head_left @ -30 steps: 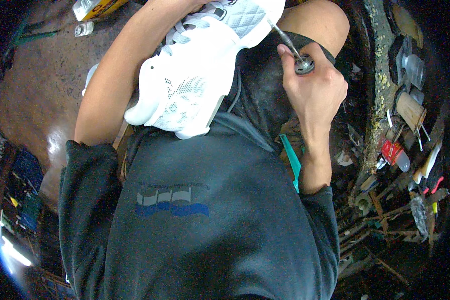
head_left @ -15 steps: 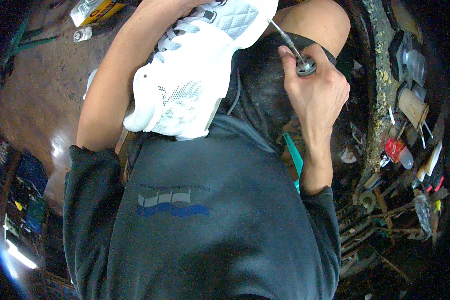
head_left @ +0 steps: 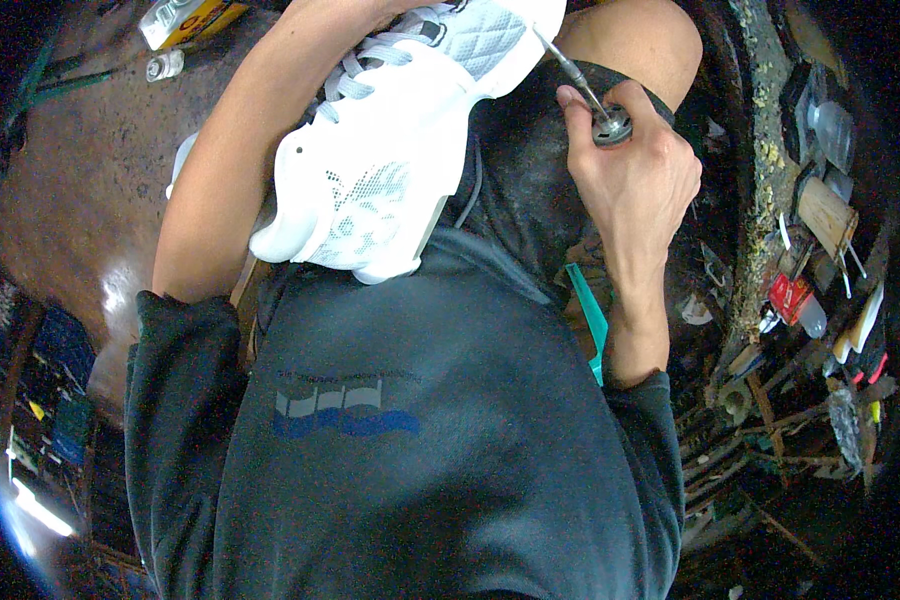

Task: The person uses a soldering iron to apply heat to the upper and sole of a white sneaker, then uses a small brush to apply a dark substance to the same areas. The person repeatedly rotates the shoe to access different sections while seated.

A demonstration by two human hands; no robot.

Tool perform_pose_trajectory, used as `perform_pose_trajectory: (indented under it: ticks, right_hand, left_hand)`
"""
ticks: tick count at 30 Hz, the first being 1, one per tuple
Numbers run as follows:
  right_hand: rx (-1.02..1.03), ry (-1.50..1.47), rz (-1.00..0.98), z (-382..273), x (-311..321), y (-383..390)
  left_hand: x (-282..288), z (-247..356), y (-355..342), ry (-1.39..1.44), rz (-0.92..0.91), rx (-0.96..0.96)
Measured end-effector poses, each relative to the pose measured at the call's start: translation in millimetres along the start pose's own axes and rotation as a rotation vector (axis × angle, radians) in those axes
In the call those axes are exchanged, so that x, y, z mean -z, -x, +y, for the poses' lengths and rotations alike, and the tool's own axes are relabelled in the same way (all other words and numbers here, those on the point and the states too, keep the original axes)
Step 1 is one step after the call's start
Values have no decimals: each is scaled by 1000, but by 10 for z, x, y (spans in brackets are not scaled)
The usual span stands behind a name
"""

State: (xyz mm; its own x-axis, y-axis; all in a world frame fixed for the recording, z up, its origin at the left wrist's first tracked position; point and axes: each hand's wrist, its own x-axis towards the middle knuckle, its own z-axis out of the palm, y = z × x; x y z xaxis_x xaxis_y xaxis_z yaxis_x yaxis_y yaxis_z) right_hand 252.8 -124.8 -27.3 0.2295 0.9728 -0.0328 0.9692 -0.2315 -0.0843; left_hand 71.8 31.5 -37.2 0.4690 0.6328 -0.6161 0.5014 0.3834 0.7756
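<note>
A white sneaker (head_left: pixel 380 170) with grey laces lies across my lap, its mesh toe toward my belly. My left forearm runs along its left side, and my left hand (head_left: pixel 402 6) is at the shoe's far end, mostly cut off by the upper edge, its fingers hidden. My right hand (head_left: pixel 635 165) is closed round an awl (head_left: pixel 582 82) with a thin metal shaft and a round metal handle end. The awl's tip points up and left, at or very close to the sneaker's right edge near the quilted part; I cannot tell whether it touches.
On the brown surface at the upper left are a yellow-and-white container (head_left: pixel 185 20) and a small clear jar (head_left: pixel 165 66). A teal strip (head_left: pixel 589 318) shows beside my right forearm. Tools, plastic pieces and a red packet (head_left: pixel 790 297) clutter the right side, past a crusted ledge (head_left: pixel 765 170).
The sneaker has shifted slightly to the right and tilted a little, with my left forearm moving along. My right hand and the awl have barely moved.
</note>
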Motion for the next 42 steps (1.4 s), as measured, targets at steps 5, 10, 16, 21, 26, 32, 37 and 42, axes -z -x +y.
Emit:
perform_pose_trajectory:
  ticks: [5,10,16,21,26,32,37,42]
  right_hand:
    - [28,47,1,4,-4,11]
    - [3,10,-12,29,20,-17]
    - [39,22,-7,19,-2,-5]
    - [61,30,-21,39,-3,11]
    - [121,11,-11,29,10,58]
    - [163,12,-32,34,11,96]
    - [130,7,14,60,-10,44]
    - [68,15,-4,57,-6,-6]
  left_hand:
    - [0,51,20,-55,34,17]
    - [-2,68,34,-75,30,51]
    - [5,31,21,-56,10,53]
    - [36,23,69,-9,-14,1]
    - [31,19,77,18,-17,28]
    - [17,35,67,3,-5,8]
    - [-33,108,103,10,44,59]
    - [5,98,82,-22,-12,62]
